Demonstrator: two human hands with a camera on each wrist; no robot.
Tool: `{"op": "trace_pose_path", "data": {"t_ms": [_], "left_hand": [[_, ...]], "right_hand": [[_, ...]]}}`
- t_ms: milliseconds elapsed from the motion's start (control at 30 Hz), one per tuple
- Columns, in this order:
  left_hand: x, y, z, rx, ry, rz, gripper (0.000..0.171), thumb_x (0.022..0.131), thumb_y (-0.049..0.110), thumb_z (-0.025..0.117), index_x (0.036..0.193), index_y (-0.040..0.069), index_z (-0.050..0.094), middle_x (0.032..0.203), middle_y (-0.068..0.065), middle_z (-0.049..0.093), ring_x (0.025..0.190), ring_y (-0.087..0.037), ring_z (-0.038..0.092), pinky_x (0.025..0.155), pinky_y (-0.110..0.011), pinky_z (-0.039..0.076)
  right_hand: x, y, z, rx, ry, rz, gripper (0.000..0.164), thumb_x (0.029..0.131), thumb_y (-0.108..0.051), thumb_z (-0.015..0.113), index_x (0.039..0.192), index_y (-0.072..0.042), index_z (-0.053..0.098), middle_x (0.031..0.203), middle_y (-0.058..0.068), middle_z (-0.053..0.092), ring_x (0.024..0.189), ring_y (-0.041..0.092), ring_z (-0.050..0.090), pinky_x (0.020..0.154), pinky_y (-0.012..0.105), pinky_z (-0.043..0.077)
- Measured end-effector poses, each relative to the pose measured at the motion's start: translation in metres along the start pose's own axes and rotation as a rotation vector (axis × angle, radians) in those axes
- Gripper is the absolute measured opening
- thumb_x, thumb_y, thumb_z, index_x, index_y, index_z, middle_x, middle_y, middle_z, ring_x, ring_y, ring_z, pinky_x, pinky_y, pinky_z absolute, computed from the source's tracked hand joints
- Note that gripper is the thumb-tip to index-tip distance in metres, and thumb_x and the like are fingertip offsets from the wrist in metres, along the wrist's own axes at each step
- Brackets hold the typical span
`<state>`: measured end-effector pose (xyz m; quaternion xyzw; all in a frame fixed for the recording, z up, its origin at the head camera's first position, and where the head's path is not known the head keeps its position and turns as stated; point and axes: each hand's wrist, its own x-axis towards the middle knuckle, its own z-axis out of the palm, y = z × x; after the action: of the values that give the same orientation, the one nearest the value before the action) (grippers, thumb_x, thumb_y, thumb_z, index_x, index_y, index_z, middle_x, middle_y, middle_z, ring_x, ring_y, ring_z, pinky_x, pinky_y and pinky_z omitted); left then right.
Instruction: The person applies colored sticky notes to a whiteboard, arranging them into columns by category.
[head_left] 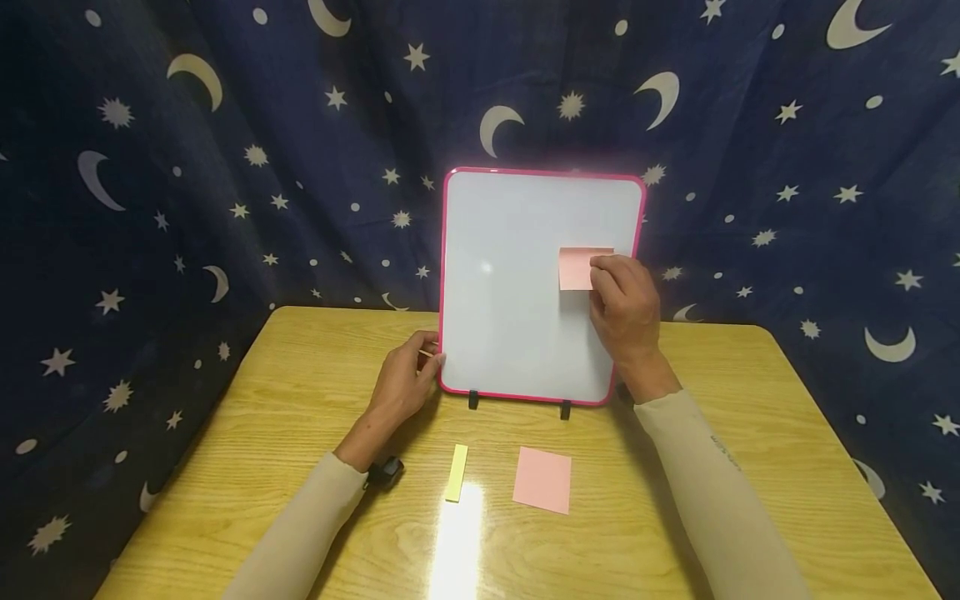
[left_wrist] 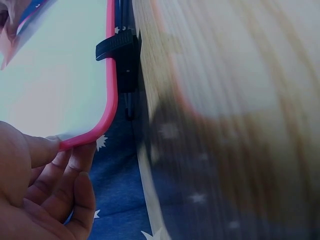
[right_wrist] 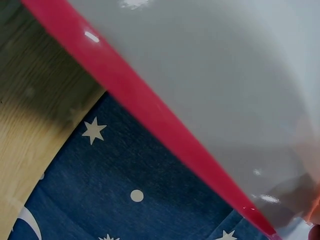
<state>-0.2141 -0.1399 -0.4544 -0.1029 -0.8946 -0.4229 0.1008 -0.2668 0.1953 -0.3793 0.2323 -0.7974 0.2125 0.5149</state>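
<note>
A whiteboard (head_left: 517,325) with a pink frame stands upright on a black stand. My left hand (head_left: 405,379) grips its lower left edge; in the left wrist view the thumb of that hand (left_wrist: 45,175) lies on the front and the fingers curl behind the frame. Over the board's right half, my right hand (head_left: 626,308) pinches a pink sticky note (head_left: 576,271) by its right side, the note overlapping the white surface. The right wrist view mostly shows the pink frame (right_wrist: 150,117), with only a sliver of hand at its lower right edge.
On the table in front of the board lie a yellow strip (head_left: 457,473) of sticky notes and a pink square note (head_left: 542,480). Black stand feet (head_left: 566,409) stick out under the board. A dark blue star-and-moon curtain (head_left: 360,125) hangs behind the table (head_left: 300,417).
</note>
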Motion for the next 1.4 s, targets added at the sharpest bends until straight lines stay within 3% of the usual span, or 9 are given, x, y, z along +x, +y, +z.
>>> {"op": "trace_pose_path", "data": {"t_ms": [533, 1400], "left_hand": [[0.000, -0.001, 0.000, -0.003, 0.004, 0.020, 0.034, 0.105, 0.014, 0.067, 0.138, 0.004, 0.064, 0.112, -0.011, 0.073, 0.090, -0.024, 0.071, 0.083, -0.043, 0.059], [0.001, -0.002, -0.001, -0.019, -0.013, 0.006, 0.034, 0.105, 0.016, 0.067, 0.137, 0.005, 0.065, 0.112, -0.010, 0.073, 0.091, -0.026, 0.071, 0.086, -0.042, 0.060]], "right_hand": [[-0.002, 0.000, 0.002, 0.006, 0.013, 0.007, 0.009, 0.089, 0.013, 0.068, 0.092, 0.005, 0.071, 0.109, 0.015, 0.076, 0.107, 0.037, 0.069, 0.101, 0.048, 0.056], [-0.013, 0.001, 0.002, -0.010, -0.005, 0.014, 0.019, 0.091, 0.005, 0.071, 0.109, 0.007, 0.075, 0.120, 0.020, 0.072, 0.115, 0.041, 0.065, 0.107, 0.049, 0.052]]}}
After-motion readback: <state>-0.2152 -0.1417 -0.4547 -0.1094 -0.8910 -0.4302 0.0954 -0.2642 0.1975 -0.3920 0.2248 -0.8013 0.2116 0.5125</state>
